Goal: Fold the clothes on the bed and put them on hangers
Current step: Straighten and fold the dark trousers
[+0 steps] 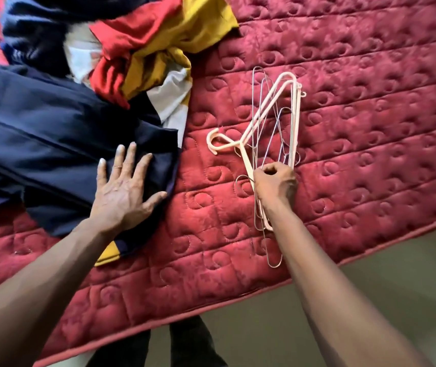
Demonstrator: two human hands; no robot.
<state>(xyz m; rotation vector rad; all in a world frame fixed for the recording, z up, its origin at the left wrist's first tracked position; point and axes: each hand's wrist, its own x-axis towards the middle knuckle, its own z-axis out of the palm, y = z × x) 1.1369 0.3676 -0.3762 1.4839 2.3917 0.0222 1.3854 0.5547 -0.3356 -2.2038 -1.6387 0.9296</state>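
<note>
Both hands are engaged: the left hand [124, 192] is laid flat, fingers spread, on the navy garment [52, 133] at centre left of the frame. The right hand [275, 181] is curled round a tangled bundle of hangers [287, 133] at centre right, on the red quilted bed [370, 123]. It is judged that one hanger is to be singled out. Wire hangers are interlaced with a cream plastic hanger [267, 104], so the bundle is best loosened before one is drawn free, lest hooks be snagged. The garment should be kept pinned and smooth meanwhile. A heap of red, yellow, white and dark clothes [145, 43] is piled at upper left, touching the garment's upper edge.
</note>
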